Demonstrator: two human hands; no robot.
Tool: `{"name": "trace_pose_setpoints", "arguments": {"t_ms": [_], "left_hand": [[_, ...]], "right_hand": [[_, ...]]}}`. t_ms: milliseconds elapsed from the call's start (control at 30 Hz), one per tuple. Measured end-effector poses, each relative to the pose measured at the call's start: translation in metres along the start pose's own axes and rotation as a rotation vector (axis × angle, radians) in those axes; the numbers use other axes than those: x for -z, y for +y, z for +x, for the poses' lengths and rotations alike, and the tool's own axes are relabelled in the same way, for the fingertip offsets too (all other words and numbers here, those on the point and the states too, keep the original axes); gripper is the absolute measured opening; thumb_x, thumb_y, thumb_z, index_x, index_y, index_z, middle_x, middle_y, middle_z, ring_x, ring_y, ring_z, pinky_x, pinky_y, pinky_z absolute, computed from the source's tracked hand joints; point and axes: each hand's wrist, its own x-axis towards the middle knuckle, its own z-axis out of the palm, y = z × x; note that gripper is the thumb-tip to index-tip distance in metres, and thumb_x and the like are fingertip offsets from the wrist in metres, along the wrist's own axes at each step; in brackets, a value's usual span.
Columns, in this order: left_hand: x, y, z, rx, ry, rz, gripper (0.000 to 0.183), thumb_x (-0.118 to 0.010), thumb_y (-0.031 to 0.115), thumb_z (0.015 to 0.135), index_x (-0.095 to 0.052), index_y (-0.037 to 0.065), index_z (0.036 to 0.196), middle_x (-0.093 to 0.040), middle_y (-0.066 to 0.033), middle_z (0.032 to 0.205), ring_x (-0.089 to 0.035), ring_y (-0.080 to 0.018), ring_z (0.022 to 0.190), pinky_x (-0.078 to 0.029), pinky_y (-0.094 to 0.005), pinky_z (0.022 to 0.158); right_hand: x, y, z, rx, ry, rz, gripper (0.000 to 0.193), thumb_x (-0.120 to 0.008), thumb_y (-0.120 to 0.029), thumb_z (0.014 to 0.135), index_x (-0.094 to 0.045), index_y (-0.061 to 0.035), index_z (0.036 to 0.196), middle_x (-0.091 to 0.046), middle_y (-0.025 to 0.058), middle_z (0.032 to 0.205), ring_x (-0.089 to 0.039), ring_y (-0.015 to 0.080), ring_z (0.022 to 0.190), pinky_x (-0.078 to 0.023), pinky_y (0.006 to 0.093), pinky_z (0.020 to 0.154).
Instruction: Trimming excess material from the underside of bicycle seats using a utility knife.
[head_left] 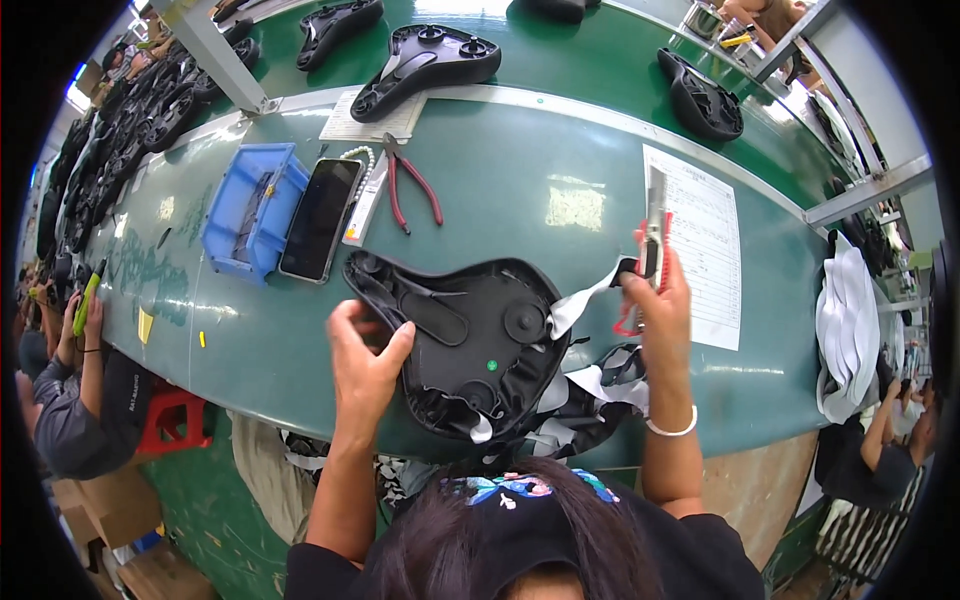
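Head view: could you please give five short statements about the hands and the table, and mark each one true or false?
1. The left hand touches the black saddle. True.
2. The right hand is empty. False: it holds a red and silver tool.
3. Pliers with red handles lie on the green table. True.
4. The blue bin stands to the right of the phone. False: it stands to the left.
5. The saddle's underside faces the camera. True.
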Motion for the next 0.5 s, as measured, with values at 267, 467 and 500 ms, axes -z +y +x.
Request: {"name": "trace_pose_setpoints", "arguments": {"t_ms": [267, 467, 500], "left_hand": [[-0.069, 0.07, 0.041, -0.893, -0.435, 0.436, 0.016, -0.067, 0.02, 0.071, -0.058, 0.008, 0.079, -0.056, -0.0075, 0.077, -0.052, -0.0242, 0.08, -0.035, -0.0378, 0.072], [-0.077, 0.061, 0.058, -0.821, -0.589, 0.264, 0.005, -0.059, 0.01, 0.078, -0.064, 0.01, 0.079, -0.053, -0.0035, 0.065, -0.049, -0.0221, 0.068, -0.031, -0.0339, 0.069], [-0.077, 0.064, 0.058, -0.779, -0.639, 0.258, 0.006, -0.058, 0.011, 0.079, -0.064, 0.01, 0.08, -0.053, -0.0036, 0.065, -0.048, -0.0221, 0.065, -0.031, -0.0338, 0.07]], "right_hand": [[-0.031, -0.033, -0.044, 0.206, -0.397, -0.246, 0.053, -0.073, -0.015, 0.077, -0.053, -0.0038, 0.125, -0.06, 0.0067, 0.09, -0.056, 0.013, 0.071, -0.047, 0.0263, 0.064], [0.03, -0.005, -0.037, 0.54, -0.51, -0.931, 0.066, -0.069, -0.016, 0.081, -0.041, -0.0207, 0.141, -0.058, 0.0069, 0.075, -0.055, 0.0244, 0.057, -0.047, 0.0351, 0.054], [0.025, -0.005, -0.04, 0.529, -0.507, -0.937, 0.066, -0.069, -0.016, 0.081, -0.041, -0.0207, 0.141, -0.058, 0.0069, 0.075, -0.055, 0.0244, 0.057, -0.047, 0.0351, 0.054]]}}
